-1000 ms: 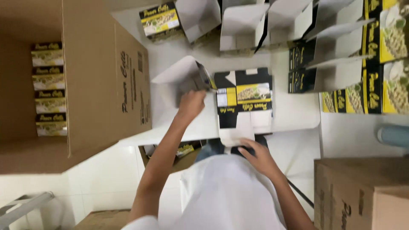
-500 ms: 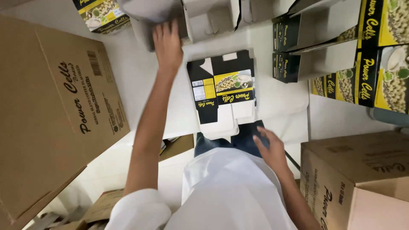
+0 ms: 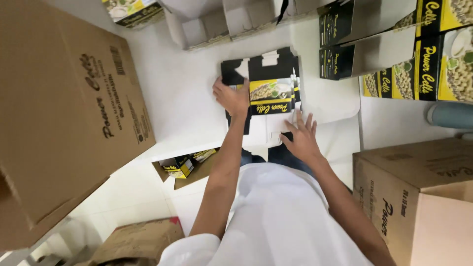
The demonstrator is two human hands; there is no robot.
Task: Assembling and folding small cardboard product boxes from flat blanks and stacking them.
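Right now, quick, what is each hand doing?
Left hand: open, fingers resting on the flat black-and-yellow cardboard carton.
Right hand: open, fingers spread, pressing the carton's near edge, holding nothing.

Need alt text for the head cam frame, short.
Seen from above, a person in a white top presses the left hand and the right hand on a stack of flat black-and-yellow cartons on a white table. Half-folded cartons line the far edge, and big brown cardboard boxes stand at both sides.
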